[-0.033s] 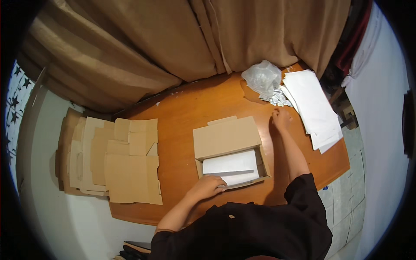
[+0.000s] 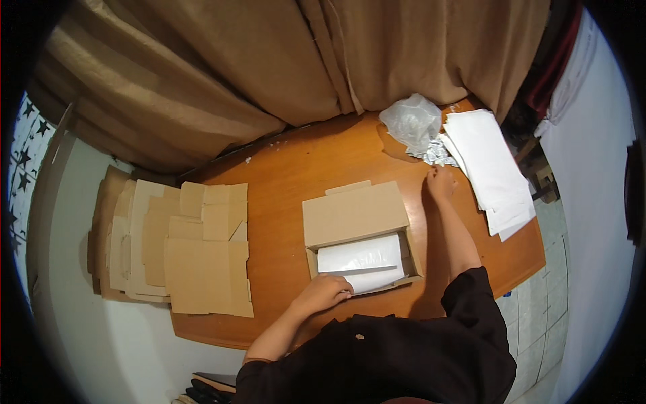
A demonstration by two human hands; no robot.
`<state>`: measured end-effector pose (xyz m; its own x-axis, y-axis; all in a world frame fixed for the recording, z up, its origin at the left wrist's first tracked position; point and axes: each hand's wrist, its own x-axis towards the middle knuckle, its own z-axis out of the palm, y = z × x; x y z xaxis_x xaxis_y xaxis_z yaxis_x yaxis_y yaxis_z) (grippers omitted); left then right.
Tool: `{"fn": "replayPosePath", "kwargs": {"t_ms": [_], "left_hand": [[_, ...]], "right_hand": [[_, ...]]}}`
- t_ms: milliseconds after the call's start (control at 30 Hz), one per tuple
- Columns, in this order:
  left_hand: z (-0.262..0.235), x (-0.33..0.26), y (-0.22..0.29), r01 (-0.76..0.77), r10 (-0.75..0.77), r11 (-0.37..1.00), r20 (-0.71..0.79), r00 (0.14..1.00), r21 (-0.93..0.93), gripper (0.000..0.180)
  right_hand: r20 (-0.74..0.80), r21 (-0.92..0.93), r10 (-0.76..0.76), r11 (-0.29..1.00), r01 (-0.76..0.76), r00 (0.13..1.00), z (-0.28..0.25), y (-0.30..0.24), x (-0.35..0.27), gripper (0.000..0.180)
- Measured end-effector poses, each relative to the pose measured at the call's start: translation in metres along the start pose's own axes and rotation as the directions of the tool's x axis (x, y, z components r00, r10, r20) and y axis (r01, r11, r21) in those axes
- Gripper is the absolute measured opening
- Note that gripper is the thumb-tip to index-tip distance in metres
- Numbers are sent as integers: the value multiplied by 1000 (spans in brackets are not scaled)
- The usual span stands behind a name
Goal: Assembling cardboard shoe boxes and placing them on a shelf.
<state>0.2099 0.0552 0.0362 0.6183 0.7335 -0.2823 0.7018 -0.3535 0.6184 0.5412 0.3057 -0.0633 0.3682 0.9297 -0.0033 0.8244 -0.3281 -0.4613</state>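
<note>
An open cardboard box (image 2: 355, 217) stands on the table in front of me, its lid tipped back. Inside lies a white paper-like bundle (image 2: 350, 256) with a grey strip of shadow or edge across it. My left hand (image 2: 324, 291) is closed over the box's near left edge, fingertips at the white bundle. To the right of the box, my right hand (image 2: 441, 182) is over the table with its fingers bent together; whatever they may hold is too small to see. Just beyond it, small silvery packets (image 2: 437, 152) lie at the mouth of a clear plastic bag (image 2: 412, 122).
A stack of white paper sheets (image 2: 494, 165) lies along the right side of the wooden table (image 2: 282, 256). Several flattened cardboard boxes (image 2: 207, 269) are piled on the left. A brown curtain (image 2: 229, 60) hangs along the far edge.
The whole view has shifted very slightly. Glossy highlights on the white bundle look different; both hands keep nearly the same places.
</note>
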Motion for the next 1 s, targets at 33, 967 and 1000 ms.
{"fn": "replayPosePath", "kwargs": {"t_ms": [33, 967, 1000], "left_hand": [[-1, -1, 3, 22, -22, 1000, -2, 1000, -1, 19], [27, 55, -43, 243, 73, 874, -609, 789, 420, 17], [27, 53, -42, 221, 90, 885, -616, 783, 411, 11]], "right_hand": [[18, 8, -11, 1000, 11, 1000, 8, -3, 10, 28], [-215, 289, -118, 940, 178, 970, -17, 9, -35, 18], [-162, 384, -161, 899, 212, 974, -21, 7, -46, 18]]}}
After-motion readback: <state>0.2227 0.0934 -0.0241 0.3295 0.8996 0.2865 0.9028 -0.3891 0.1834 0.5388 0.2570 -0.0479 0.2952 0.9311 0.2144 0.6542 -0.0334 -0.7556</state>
